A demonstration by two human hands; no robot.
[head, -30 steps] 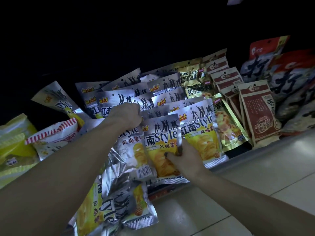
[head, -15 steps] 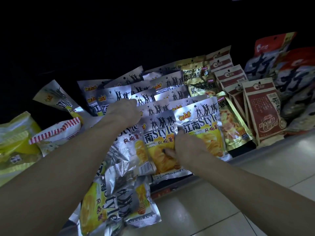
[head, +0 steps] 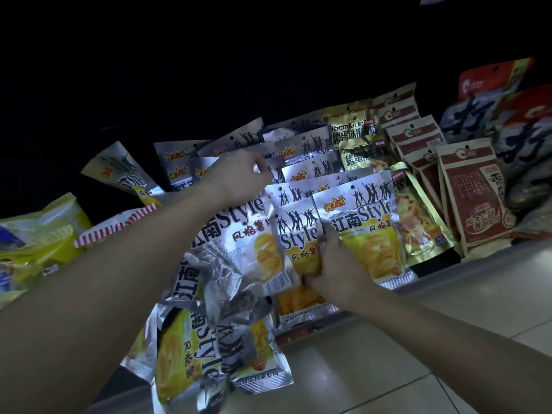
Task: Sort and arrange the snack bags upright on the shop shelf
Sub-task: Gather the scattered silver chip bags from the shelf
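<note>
Silver and yellow chip bags marked "Style" fill the low shop shelf in rows. My right hand (head: 334,264) grips the front silver chip bag (head: 295,237) at its lower right, beside another upright chip bag (head: 367,231). My left hand (head: 239,177) reaches into the rows behind and pinches the top edge of a silver bag (head: 273,164). Under my left forearm several chip bags (head: 209,348) lie crumpled and tipped over the shelf's front edge.
Gold snack bags (head: 358,138) and red-brown pouches (head: 475,198) stand to the right, with larger red and grey bags (head: 519,130) beyond. Yellow bags (head: 35,243) and a red-striped bag (head: 116,228) lie at left. A pale tiled floor (head: 418,369) runs below the shelf.
My right hand has slid up the front chip bag and pushed it more upright. My left hand has moved up and back, its fingers now pinching a bag top in the rear rows.
</note>
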